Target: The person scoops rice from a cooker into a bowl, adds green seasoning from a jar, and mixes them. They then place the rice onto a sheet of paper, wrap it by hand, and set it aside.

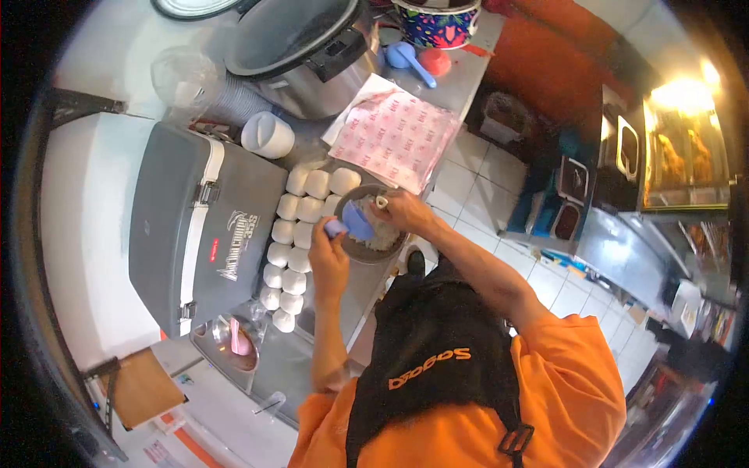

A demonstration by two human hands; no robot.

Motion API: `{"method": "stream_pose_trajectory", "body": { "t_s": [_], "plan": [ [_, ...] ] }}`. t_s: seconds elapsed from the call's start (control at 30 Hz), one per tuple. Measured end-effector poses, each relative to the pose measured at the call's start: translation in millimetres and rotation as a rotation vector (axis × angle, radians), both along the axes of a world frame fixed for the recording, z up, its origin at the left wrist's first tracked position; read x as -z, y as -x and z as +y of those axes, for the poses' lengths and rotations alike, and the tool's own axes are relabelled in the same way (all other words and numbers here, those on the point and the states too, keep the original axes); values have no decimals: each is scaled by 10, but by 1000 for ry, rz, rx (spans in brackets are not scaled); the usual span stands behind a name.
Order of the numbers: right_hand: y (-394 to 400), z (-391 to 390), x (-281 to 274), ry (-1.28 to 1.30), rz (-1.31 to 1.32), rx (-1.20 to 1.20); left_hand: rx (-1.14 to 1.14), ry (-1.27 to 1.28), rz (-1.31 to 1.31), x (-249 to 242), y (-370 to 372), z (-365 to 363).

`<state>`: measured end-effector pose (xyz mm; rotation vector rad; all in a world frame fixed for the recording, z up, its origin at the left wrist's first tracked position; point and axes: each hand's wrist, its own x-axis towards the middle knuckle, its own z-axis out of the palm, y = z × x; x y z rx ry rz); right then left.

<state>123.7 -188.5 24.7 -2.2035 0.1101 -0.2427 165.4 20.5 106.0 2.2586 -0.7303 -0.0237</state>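
Note:
White rice lies in a round metal bowl (363,254) at the counter's edge. My left hand (328,253) is closed round the handle of a blue-purple rice paddle (359,223), whose blade reaches into the bowl. At the bowl's far right rim, my right hand (409,212) has its fingers curled around a small pale piece; I cannot tell what it is. Beside my left hand, several white wrapped rice portions (294,281) stand in rows along the counter.
A large grey cooler box (204,234) borders the rows on the left. Printed wrapping papers (396,134) lie beyond the bowl, near a big lidded cooker (304,62). White cups (268,135) lie by the cooler. A small metal bowl (234,343) holds a pink utensil in liquid.

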Motion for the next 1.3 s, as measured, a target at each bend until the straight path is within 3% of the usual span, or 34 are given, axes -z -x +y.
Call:
{"method": "stream_pose_trajectory", "body": {
  "t_s": [0.1,0.2,0.27,0.3,0.33,0.37,0.43,0.47,0.53,0.57,0.6,0.73,0.77,0.8,0.87,0.93,1.0,1.07,1.17,1.27,1.3],
  "plan": [
    [159,146,-369,7,-72,133,104,-19,-98,288,-108,123],
    [348,370,154,125,326,90,57,157,91,-18,-47,178],
    [277,486,581,110,248,71,168,15,31,363,-207,353],
    [299,599,348,232,274,45,174,40,53,446,-209,387],
    [386,687,114,127,-68,141,185,46,74,493,-255,477],
    [347,777,72,199,-277,301,206,54,86,551,-347,489],
    [254,806,397,132,179,250,222,42,120,723,-369,692],
    [301,869,507,37,-65,429,229,34,129,821,-429,728],
    [364,788,34,-106,185,445,207,130,-125,696,-151,732],
    [301,749,255,-142,115,398,195,157,-135,716,-72,730],
    [483,809,-1,-312,-66,479,192,176,-84,791,-54,770],
    [850,833,-231,-317,-81,626,201,274,203,1239,-19,836],
    [937,759,-116,-265,-114,621,200,272,225,1389,-43,859],
    [1104,713,-76,-261,-113,607,171,199,85,1731,-248,972],
    [1633,608,30,-249,-100,577,93,55,-191,2256,-535,1074],
    [2323,506,240,-280,-185,625,-94,23,-81,2098,-258,961],
    [3275,333,98,-611,37,667,-221,18,-44,1768,156,748],
    [4170,173,511,-721,126,898,-179,52,-163,1554,492,482],
    [5719,-71,1143,-1026,-51,1320,-61,82,-333,1318,1049,-77],
    [7149,-457,1670,-845,-134,1902,80,28,-403,1184,1691,-635],
    [7626,-658,1938,-794,-184,1969,133,-17,-411,1181,1959,-796]
  ]
}}
